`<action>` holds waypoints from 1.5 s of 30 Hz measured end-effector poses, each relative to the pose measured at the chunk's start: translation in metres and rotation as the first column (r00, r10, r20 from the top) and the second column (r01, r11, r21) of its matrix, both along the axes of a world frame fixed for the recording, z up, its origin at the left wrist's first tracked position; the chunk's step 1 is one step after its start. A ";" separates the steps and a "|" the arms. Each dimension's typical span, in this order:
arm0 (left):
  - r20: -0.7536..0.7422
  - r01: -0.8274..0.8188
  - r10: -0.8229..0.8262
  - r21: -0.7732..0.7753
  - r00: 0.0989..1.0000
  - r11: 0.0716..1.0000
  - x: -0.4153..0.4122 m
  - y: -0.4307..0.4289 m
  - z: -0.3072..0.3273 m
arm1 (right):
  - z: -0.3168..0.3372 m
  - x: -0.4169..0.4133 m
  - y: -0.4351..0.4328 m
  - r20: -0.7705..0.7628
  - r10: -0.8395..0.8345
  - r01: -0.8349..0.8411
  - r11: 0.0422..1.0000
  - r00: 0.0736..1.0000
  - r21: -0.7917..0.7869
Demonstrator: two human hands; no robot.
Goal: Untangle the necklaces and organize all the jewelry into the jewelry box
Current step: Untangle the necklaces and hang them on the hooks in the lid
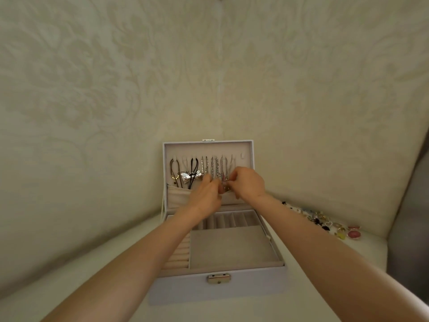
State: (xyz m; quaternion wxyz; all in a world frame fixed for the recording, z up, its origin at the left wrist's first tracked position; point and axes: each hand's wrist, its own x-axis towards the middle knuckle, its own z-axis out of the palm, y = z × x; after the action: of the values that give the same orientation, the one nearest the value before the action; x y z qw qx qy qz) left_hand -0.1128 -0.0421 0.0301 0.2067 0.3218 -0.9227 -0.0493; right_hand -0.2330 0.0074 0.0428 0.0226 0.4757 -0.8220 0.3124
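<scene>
Head view: a white jewelry box (pixel 218 291) is seen open on a pale surface, with its lid upright. Several necklaces (pixel 209 167) are already hung in a row on the lid's hooks. Low on the lid, a thin chain (pixel 225 186) appears pinched between the left hand (pixel 205 194) and the right hand (pixel 249 182), though motion blur hides detail. The box's tray compartments (pixel 232 247) look unfilled. A pile of loose jewelry (pixel 325 223) is left right of the box, so the task is judged about half done.
</scene>
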 end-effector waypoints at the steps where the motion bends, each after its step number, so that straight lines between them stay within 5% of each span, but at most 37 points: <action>1: -0.010 0.004 -0.004 0.009 1.000 1.000 0.001 0.000 0.000 | -0.001 0.000 -0.001 0.010 -0.011 0.011 1.000 1.000 0.003; 7: -0.019 0.018 -0.018 0.003 1.000 1.000 0.001 -0.002 0.002 | -0.006 -0.011 0.004 0.170 0.028 -0.019 0.998 0.985 -0.054; 15: -0.028 0.031 -0.030 0.030 0.999 0.999 0.001 -0.007 0.001 | -0.001 -0.018 0.009 -0.116 -0.075 0.076 0.997 0.990 0.004; 23: -0.098 0.132 -0.121 0.120 0.988 0.984 0.023 0.016 0.001 | -0.006 -0.001 0.034 -0.036 0.043 -0.046 0.996 0.998 -0.075; 30: -0.031 0.267 -0.267 0.216 0.963 0.939 0.083 0.083 0.006 | 0.002 0.044 0.118 0.235 0.404 -0.431 0.899 0.884 0.080; 36: 0.113 0.371 -0.405 0.240 0.907 0.897 0.122 0.118 -0.011 | -0.006 0.080 0.172 0.322 0.524 -0.603 0.760 0.789 0.241; 40: 0.234 0.359 -0.413 0.243 0.880 0.901 0.125 0.121 -0.009 | -0.023 0.095 0.181 0.259 0.574 -0.612 0.592 0.777 0.524; 45: 0.252 0.352 -0.406 0.235 0.878 0.906 0.119 0.120 -0.012 | -0.043 0.099 0.177 0.125 0.605 -0.543 0.580 0.786 0.607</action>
State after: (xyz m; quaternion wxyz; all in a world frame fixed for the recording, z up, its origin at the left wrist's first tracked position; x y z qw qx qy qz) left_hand 0.0062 0.0776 0.0180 0.0229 0.1554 -0.9797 -0.1244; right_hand -0.1344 0.1840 0.0003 -0.1962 0.7102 -0.6761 -0.0049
